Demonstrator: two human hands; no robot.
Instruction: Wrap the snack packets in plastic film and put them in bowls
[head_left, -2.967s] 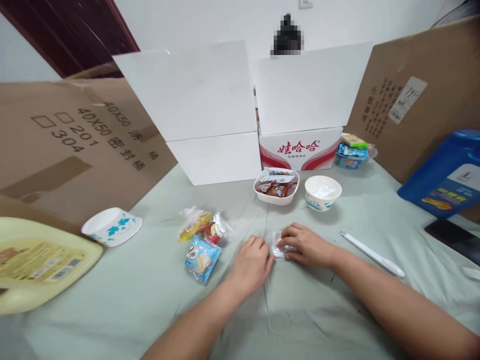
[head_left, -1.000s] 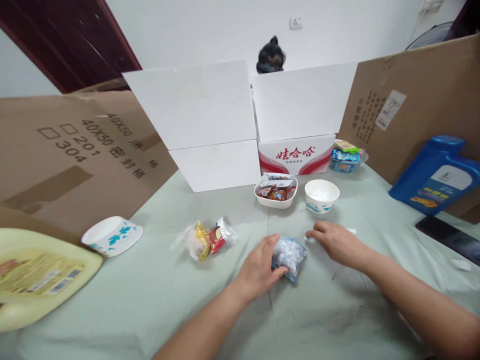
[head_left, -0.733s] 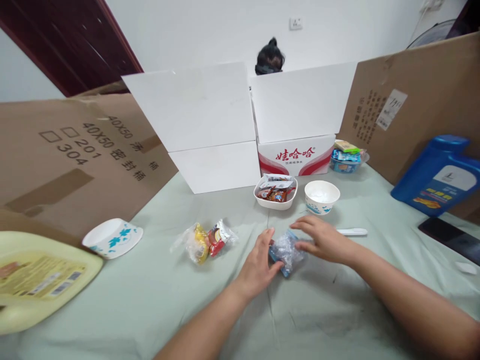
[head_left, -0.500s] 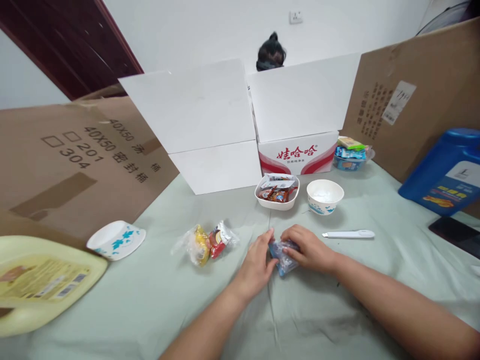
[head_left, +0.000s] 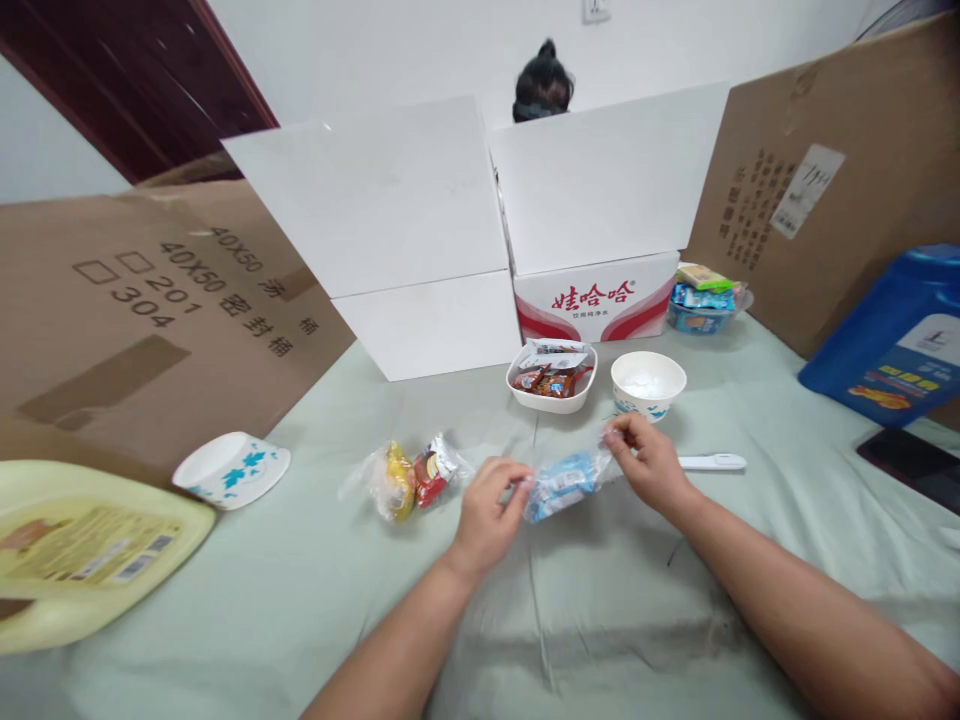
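A blue and white packet in a clear plastic bag (head_left: pixel 564 486) is stretched between my hands above the cloth. My left hand (head_left: pixel 491 510) pinches its left end between thumb and fingers. The bag's clear upper right end is pinched in my right hand (head_left: pixel 649 465). Just beyond that hand stands a paper bowl (head_left: pixel 648 383) with something clear or whitish inside, its front partly covered by my fingers. A white utility knife (head_left: pixel 716 463) lies to the right, its blade end hidden behind my right hand. Left of my left hand are bagged yellow and red items (head_left: pixel 416 475).
A white tray (head_left: pixel 551 402) of snack packets and a blue tub of packets (head_left: pixel 701 315) stand before white boxes (head_left: pixel 592 300). A tipped paper bowl (head_left: pixel 232 470) and yellow jug (head_left: pixel 90 550) lie left; a blue bottle (head_left: pixel 892 340) and phone (head_left: pixel 915 465) are right. Someone's head shows behind.
My hands have moved apart and the packet has gone from crumpled against the cloth to stretched out and raised. My right hand has shifted right and away from me, now overlapping the knife's blade.
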